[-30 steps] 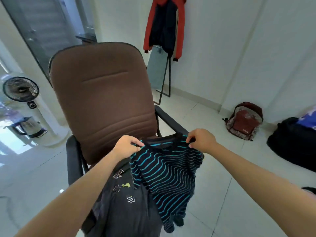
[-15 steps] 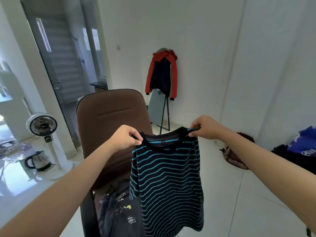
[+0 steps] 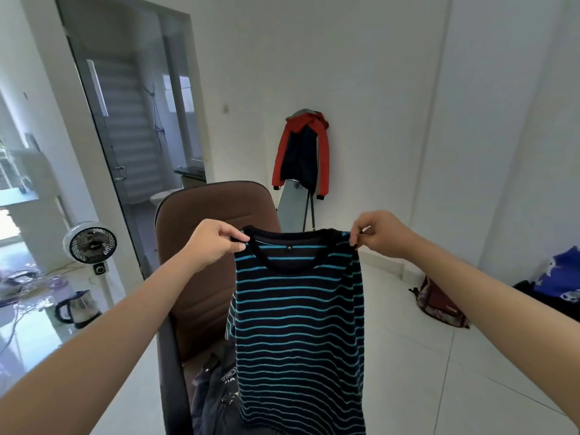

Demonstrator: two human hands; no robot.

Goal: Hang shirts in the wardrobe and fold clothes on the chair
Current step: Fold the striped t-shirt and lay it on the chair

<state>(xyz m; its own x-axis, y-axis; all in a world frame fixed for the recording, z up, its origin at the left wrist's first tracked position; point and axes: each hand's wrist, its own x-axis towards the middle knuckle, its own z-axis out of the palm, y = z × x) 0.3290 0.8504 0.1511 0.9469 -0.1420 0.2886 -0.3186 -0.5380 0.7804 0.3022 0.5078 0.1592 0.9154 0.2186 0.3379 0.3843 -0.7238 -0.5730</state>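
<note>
The striped shirt (image 3: 298, 324) is held up by its shoulders above the chair (image 3: 216, 246), pinched by left hand (image 3: 213, 244) and right hand (image 3: 381, 235), still unfolded, while dark clothes (image 3: 216, 394) are left on the seat.

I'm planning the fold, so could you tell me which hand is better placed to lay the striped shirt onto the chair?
Probably the left hand: it pinches the navy, blue-striped shirt directly before the brown padded chair; the right hand is beyond it.
</note>
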